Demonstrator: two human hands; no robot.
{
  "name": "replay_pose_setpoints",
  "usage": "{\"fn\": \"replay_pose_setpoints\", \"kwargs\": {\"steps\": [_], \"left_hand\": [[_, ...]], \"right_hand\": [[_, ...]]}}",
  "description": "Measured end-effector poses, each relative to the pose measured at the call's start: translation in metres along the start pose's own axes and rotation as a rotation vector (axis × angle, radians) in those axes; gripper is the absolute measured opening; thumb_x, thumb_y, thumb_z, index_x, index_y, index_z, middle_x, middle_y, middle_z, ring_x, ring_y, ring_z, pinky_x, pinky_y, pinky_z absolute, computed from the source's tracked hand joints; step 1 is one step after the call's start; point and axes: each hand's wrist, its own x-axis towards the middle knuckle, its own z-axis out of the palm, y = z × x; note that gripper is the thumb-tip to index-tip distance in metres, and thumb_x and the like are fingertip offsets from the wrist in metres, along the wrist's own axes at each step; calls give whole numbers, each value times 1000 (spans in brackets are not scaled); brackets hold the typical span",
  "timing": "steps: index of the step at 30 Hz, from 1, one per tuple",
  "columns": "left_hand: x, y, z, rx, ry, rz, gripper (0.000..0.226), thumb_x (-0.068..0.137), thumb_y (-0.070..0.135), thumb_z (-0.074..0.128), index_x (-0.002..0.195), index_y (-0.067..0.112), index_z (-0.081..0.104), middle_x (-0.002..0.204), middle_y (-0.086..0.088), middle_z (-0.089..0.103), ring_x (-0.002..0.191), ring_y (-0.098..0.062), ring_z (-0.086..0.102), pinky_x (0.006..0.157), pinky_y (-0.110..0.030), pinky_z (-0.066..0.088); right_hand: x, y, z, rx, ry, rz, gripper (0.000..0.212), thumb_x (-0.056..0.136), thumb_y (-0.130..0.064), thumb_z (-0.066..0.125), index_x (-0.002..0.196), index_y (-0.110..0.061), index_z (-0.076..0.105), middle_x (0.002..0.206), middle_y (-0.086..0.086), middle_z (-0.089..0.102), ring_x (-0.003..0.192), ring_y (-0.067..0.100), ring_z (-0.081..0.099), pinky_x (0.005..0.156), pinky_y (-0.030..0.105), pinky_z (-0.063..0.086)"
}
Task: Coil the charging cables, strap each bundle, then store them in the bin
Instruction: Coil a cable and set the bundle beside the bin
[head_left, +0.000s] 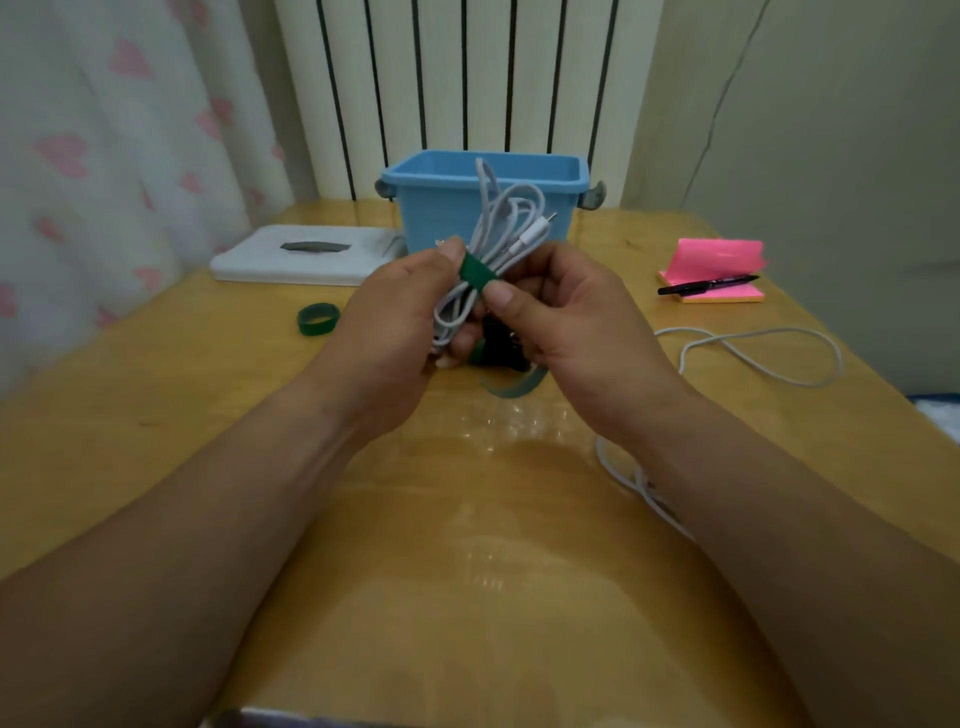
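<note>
Both hands pinching: left hand (400, 306), right hand (566, 306) on strap (477, 272) around cable bundle (493, 234); bin (441, 208) directly behind, bundle's long axis toward it.

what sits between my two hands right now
The coiled white cable bundle, with a green strap wrapped round it; the left hand and right hand both hold it, in the head view.

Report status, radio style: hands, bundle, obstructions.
Left hand, right hand grip cable bundle. Green strap round it. Blue bin behind, path clear. Loose cable on table.
</note>
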Motion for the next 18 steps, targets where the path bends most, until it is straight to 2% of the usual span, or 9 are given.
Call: {"fn": "replay_pose_setpoints", "kwargs": {"steps": [2, 4, 7, 9, 11, 13, 15, 16, 18], "left_hand": [[-1, 4, -2, -24, -47, -33, 45, 117, 33, 40, 118, -7, 61, 75, -7, 57, 55, -17, 45, 44, -27, 33], [-3, 9, -3, -22, -69, -69, 40, 117, 34, 40, 106, 3, 63, 72, -9, 57, 52, -18, 46, 42, -27, 34], [-6, 12, 2, 59, -57, -125, 43, 117, 37, 39, 101, 7, 66, 66, -11, 58, 50, -24, 51, 47, -30, 41], [-8, 13, 6, 173, -21, -110, 46, 117, 40, 37, 102, 8, 67, 68, -12, 63, 54, -26, 58, 51, -33, 47], [-10, 12, 8, 326, 38, -12, 37, 117, 37, 39, 109, 9, 62, 80, -10, 69, 61, -23, 66, 54, -35, 54], [-13, 10, 11, 438, 26, 106, 19, 114, 29, 48, 119, 12, 55, 95, -5, 69, 72, -10, 69, 60, -28, 57], [-15, 4, 13, 582, -31, 198, 20, 107, 22, 61, 122, 16, 51, 101, 3, 66, 83, -5, 70, 65, -23, 58], [-14, 1, 12, 678, -28, 241, 24, 103, 22, 66, 121, 19, 51, 101, 5, 66, 84, -6, 70, 66, -26, 59], [-11, -5, 9, 842, 35, 324, 23, 101, 29, 69, 115, 22, 52, 100, 6, 67, 82, -9, 68, 68, -40, 61]], "right_hand": [[-3, -3, -1, 61, -69, 14, 23, 103, -6, 64, 126, -4, 63, 86, 4, 70, 57, -2, 61, 55, 11, 44], [-7, -6, 2, 96, -126, 14, 19, 104, -5, 61, 123, -4, 66, 84, 7, 68, 58, 1, 63, 59, 13, 48], [-9, -8, 9, 176, -122, 9, 14, 104, -3, 60, 115, 2, 66, 79, 23, 65, 62, 33, 71, 67, 35, 61], [-8, -5, 11, 180, -68, 20, 12, 104, -5, 62, 111, 5, 66, 75, 27, 64, 60, 38, 67, 66, 42, 60], [-5, -4, 13, 188, -7, 37, 16, 102, -7, 65, 113, 5, 66, 82, 25, 70, 65, 36, 67, 69, 44, 59], [-4, -5, 10, 231, 45, 86, 18, 102, -10, 66, 113, 4, 68, 83, 14, 75, 67, 24, 71, 67, 37, 60], [-4, -6, 7, 250, 83, 157, 11, 104, -9, 62, 102, 0, 68, 61, -5, 69, 50, 2, 63, 50, 16, 50], [-3, -5, 6, 251, 90, 189, 11, 105, -8, 60, 98, -3, 67, 52, -10, 62, 42, -1, 56, 43, 11, 42], [-2, -2, 6, 216, 80, 240, 9, 102, -13, 66, 97, -7, 70, 51, -12, 52, 39, 1, 42, 38, 12, 32]]}}
